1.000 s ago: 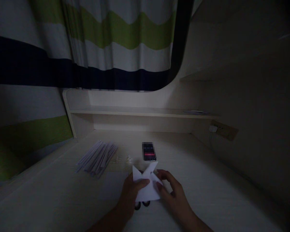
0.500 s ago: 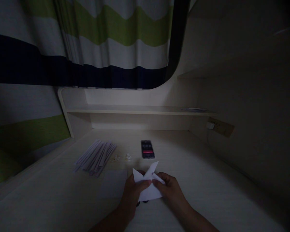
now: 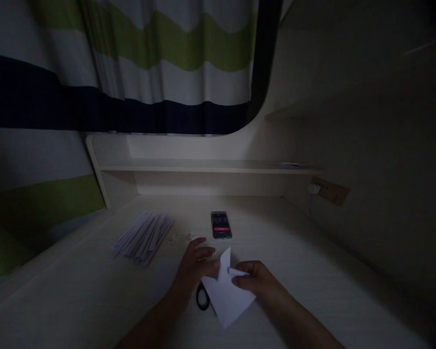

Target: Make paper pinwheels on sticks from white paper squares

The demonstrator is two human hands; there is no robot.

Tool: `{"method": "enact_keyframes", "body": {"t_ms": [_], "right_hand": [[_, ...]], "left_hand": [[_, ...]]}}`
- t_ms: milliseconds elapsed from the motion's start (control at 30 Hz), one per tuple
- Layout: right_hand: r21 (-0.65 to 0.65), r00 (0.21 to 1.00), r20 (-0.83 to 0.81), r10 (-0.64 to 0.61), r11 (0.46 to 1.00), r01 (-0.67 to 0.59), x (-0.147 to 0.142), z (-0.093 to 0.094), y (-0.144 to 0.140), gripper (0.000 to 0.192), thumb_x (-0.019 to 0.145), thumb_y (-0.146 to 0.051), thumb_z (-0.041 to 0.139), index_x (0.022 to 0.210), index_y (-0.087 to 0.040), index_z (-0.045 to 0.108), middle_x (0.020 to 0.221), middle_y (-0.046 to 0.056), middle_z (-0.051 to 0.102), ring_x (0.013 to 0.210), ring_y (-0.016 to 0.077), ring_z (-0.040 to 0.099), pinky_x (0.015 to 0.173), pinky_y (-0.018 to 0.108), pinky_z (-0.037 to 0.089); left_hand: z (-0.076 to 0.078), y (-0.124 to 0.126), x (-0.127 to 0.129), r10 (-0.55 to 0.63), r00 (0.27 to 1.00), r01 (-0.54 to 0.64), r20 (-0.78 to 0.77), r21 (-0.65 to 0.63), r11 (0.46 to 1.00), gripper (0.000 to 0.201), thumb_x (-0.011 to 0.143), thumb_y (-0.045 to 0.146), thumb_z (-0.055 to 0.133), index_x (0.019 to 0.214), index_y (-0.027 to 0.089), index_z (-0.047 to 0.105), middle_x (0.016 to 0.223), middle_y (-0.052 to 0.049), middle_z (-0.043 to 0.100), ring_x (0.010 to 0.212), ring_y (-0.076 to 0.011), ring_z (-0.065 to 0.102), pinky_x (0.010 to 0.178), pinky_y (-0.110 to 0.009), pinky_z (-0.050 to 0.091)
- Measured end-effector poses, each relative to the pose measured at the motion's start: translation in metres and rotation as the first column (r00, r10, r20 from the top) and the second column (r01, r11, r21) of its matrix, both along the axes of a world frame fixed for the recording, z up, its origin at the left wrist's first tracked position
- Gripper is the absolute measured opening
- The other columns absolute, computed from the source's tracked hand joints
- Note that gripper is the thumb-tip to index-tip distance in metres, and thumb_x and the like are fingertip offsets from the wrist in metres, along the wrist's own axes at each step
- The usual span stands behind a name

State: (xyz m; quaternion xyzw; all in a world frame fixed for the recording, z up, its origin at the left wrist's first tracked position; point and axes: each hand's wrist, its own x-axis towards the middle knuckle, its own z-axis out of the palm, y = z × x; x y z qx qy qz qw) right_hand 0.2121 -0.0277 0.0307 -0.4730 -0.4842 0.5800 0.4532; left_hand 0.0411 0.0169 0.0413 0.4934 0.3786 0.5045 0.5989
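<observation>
Head view: we start at the right grip [image 3: 257, 278], narrow and pinching the right side of a white paper [image 3: 229, 301], thumb on top and fingers tucked behind. The left grip [image 3: 194, 264] is wide, fingers spread just beside the paper's far left side; we cannot tell whether its thumb touches. The paper hangs over the near middle of the bench [image 3: 301, 261], one flap standing up at its far side and one corner pointing toward us.

We judge it very light, thin and springy: it should bend at a slight push, crease under a hard pinch and tear most easily where the flap meets the body. We do best to pinch it flat on the broad part, in from the corners, leaving the flap free.

Just beside its left edge lies a black loop [image 3: 203, 308], which we take for a scissors handle. Farther left is a flat pale sheet [image 3: 163, 271]; beyond it lie a bundle of paper sticks [image 3: 143, 237] and, to their right, tiny pale pieces [image 3: 173, 239] we cannot identify. A blurred phone [image 3: 221, 225] lies on the far side of the paper.
</observation>
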Motion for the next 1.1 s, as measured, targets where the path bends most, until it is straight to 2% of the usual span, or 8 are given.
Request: {"method": "enact_keyframes", "body": {"t_ms": [100,200,367,533,733,900,1000,1100], "right_hand": [[-0.008,0.998,0.05,0.026,1.0,-0.026,-0.001,0.0,0.0,0.015,0.049,-0.024,0.064,0.05,-0.014,0.052,0.041,-0.005,0.047,0.037,0.0056,0.038,0.041,0.02,0.024],[-0.002,0.995,0.085,0.046,0.999,-0.046,-0.001,0.0,0.0,0.012,0.049,-0.022,0.062,0.051,-0.013,0.054,0.042,-0.005,0.047,0.037,0.0056,0.038,0.042,0.02,0.026],[0.003,0.991,0.1,0.091,0.996,-0.092,-0.001,0.002,-0.001,0.011,0.048,-0.021,0.062,0.05,-0.013,0.054,0.041,-0.006,0.046,0.037,0.0047,0.036,0.042,0.019,0.025],[-0.002,0.976,0.175,0.133,0.991,-0.135,-0.001,0.001,-0.004,0.004,0.051,-0.016,0.059,0.05,-0.013,0.056,0.042,-0.007,0.044,0.038,0.0041,0.034,0.041,0.019,0.023],[0.021,0.965,0.206,0.161,0.985,-0.169,0.001,-0.001,-0.003,0.008,0.054,-0.012,0.056,0.047,-0.014,0.055,0.039,-0.008,0.04,0.036,0.0031,0.029,0.038,0.018,0.019],[0.027,0.982,0.13,0.136,0.99,-0.141,0.0,-0.001,-0.001,0.008,0.053,-0.017,0.065,0.056,-0.014,0.058,0.043,-0.007,0.047,0.039,0.0047,0.037,0.041,0.018,0.026],[0.124,0.999,-0.039,0.006,0.992,-0.001,-0.001,0.003,-0.001,0.021,0.053,-0.025,0.07,0.067,-0.014,0.06,0.053,-0.004,0.055,0.047,0.008,0.046,0.047,0.02,0.033],[0.182,0.967,-0.192,-0.169,0.962,0.204,-0.002,0.011,-0.001,0.026,0.057,-0.032,0.069,0.074,-0.015,0.059,0.065,0.0,0.06,0.058,0.012,0.053,0.056,0.023,0.038]], "left_hand": [[-0.003,0.002,-0.002,-0.185,0.981,0.184,-0.061,-0.011,0.983,0.077,0.042,0.014,0.075,0.108,0.019,0.037,0.076,-0.003,0.063,0.067,-0.018,0.06,0.059,-0.028,0.043],[-0.01,-0.001,0.0,-0.376,0.924,0.372,-0.068,-0.068,0.926,0.088,0.044,0.014,0.074,0.117,0.018,0.026,0.066,-0.001,0.064,0.056,-0.0166,0.059,0.054,-0.028,0.043],[-0.012,-0.006,0.002,-0.423,0.888,0.403,-0.179,-0.139,0.904,0.087,0.044,0.009,0.072,0.118,0.015,0.026,0.059,0.0,0.064,0.05,-0.0153,0.058,0.05,-0.025,0.042],[-0.006,-0.012,0.002,-0.454,0.857,0.436,-0.243,-0.125,0.891,0.079,0.046,0.008,0.069,0.116,0.017,0.033,0.059,0.002,0.062,0.048,-0.0138,0.056,0.046,-0.022,0.039],[-0.008,-0.02,0.006,-0.432,0.886,0.43,-0.171,-0.048,0.902,0.066,0.047,0.005,0.067,0.106,0.018,0.042,0.062,0.005,0.054,0.05,-0.0099,0.05,0.046,-0.019,0.034],[-0.01,-0.018,0.007,-0.406,0.899,0.406,-0.163,-0.035,0.913,0.062,0.048,0.005,0.065,0.105,0.018,0.044,0.061,0.006,0.052,0.052,-0.0097,0.049,0.047,-0.019,0.033],[-0.008,-0.016,0.006,-0.333,0.933,0.326,-0.136,-0.07,0.943,0.062,0.048,0.006,0.065,0.104,0.017,0.043,0.063,0.004,0.054,0.054,-0.0109,0.05,0.049,-0.02,0.036],[-0.005,-0.015,0.005,-0.192,0.977,0.182,-0.094,-0.101,0.978,0.059,0.053,0.01,0.063,0.107,0.016,0.041,0.067,0.001,0.057,0.059,-0.0137,0.054,0.052,-0.023,0.039]]}}
